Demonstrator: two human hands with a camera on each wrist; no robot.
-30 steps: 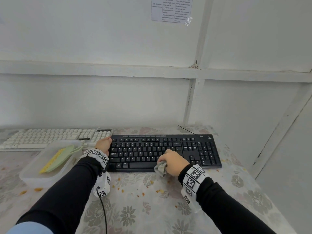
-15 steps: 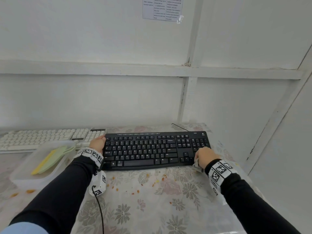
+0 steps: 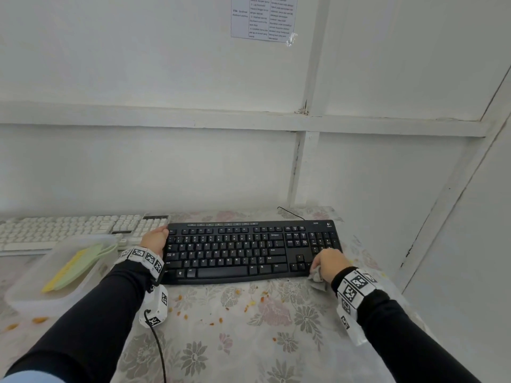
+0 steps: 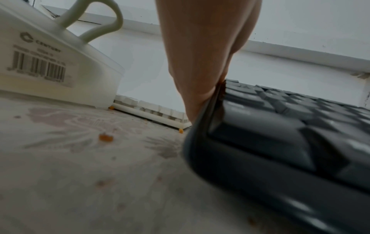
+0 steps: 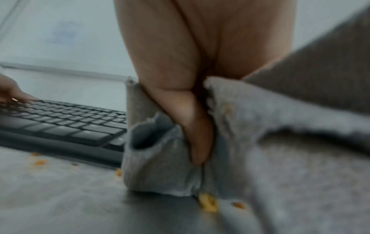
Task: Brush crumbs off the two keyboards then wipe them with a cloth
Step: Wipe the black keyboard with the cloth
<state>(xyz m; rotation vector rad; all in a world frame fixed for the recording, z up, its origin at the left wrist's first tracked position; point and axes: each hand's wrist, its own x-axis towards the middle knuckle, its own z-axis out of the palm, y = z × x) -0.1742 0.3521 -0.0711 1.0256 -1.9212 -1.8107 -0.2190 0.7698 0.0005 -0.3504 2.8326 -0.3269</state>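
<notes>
Two keyboards lie side by side on the floral tabletop, each with its long axis running left to right along the wall. Nearer the left, a translucent plastic tub stands in front of the white keyboard and holds a pale green brush with yellow bristles; its looped handle end rises over the tub's rim in the left wrist view. A barcode label on the tub's wall reads "CENTURY"; the smaller print below it is too blurred to read. The black keyboard carries a small logo at its far right corner, too small to read, and its cable runs off behind toward the wall. A printed sheet is taped high on the wall, its text illegible.

The left hand grips the left end of the black keyboard, thumb on top and palm against the edge. The right hand sits at the keyboard's near right corner, its fingers curled round a bunched grey cloth whose folds rest on the tabletop. Orange crumbs are scattered over the tabletop in front of the black keyboard, and a few lie just under the cloth.
</notes>
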